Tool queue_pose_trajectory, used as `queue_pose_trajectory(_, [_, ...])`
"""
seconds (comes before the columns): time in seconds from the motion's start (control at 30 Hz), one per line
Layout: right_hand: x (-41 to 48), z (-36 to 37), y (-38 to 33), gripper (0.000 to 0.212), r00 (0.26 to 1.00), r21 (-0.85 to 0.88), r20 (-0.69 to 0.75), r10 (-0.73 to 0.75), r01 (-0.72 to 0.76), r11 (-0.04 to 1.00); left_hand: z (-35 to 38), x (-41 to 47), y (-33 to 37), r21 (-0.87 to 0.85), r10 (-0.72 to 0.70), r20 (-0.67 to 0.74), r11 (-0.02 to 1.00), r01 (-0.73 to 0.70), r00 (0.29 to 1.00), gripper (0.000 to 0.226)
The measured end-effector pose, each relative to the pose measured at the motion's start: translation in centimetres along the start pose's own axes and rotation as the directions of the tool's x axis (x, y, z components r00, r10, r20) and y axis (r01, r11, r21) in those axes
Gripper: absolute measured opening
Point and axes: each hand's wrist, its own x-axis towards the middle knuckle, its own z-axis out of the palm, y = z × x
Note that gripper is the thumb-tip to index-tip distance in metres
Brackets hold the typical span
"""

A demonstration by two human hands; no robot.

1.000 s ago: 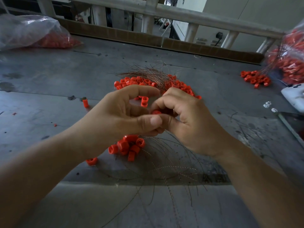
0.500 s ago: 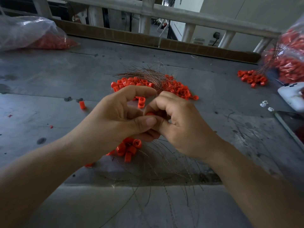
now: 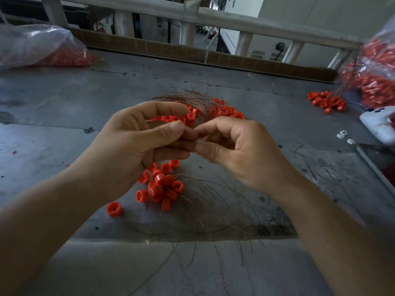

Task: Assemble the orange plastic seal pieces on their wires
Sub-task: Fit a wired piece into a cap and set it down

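While left hand (image 3: 136, 142), right hand (image 3: 241, 150) touch, grip contents unclear, bags (image 3: 38, 43) hold orange seals (image 3: 367, 84).

A worn grey bench (image 3: 64, 99), stained and scratched, fills the view in dim, bluish light. A brown cardboard strip (image 3: 149, 44) lines its far edge beneath a pale wooden rail (image 3: 256, 23) on posts. Beyond is a light wall (image 3: 320, 22) with a plugged socket (image 3: 280, 46).
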Motion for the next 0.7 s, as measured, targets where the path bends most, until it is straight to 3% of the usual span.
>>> queue_pose_trajectory(0.13, [0.1, -0.7, 0.1, 0.020, 1.000, -0.029, -0.028, -0.013, 0.012, 1.000, -0.4, 0.0, 0.1, 0.004, 0.014, -0.005, 1.000, -0.014, 1.000, 0.039])
queue_pose_trajectory(0.3, [0.1, -1.4, 0.0, 0.025, 0.999, -0.094, -0.026, -0.022, 0.020, 0.995, -0.8, 0.2, 0.4, 0.082, 0.039, 0.001, 0.996, -0.039, 0.999, 0.026])
queue_pose_trajectory(0.47, [0.1, -1.5, 0.1, 0.020, 0.999, -0.124, 0.044, 0.029, -0.023, 0.992, -1.2, 0.2, 0.5, 0.281, 0.042, 0.009, 0.959, -0.043, 0.999, 0.016])
queue_pose_trajectory(0.53, [0.1, -1.3, 0.4, 0.021, 0.995, -0.153, 0.078, 0.060, -0.047, 0.987, -1.4, 0.2, 0.3, 0.453, 0.082, -0.007, 0.889, -0.070, 0.997, 0.031])
queue_pose_trajectory(0.63, [0.1, -1.0, 0.6, 0.022, 0.991, -0.202, 0.105, 0.081, -0.059, 0.978, -1.6, 0.4, -0.3, 0.685, 0.139, -0.038, 0.725, -0.075, 0.990, 0.020])
queue_pose_trajectory(0.7, [0.1, -0.7, 0.8, 0.018, 0.987, -0.240, 0.131, 0.088, -0.055, 0.969, -1.6, 0.4, -0.6, 0.764, 0.122, -0.042, 0.644, -0.047, 0.992, 0.027])
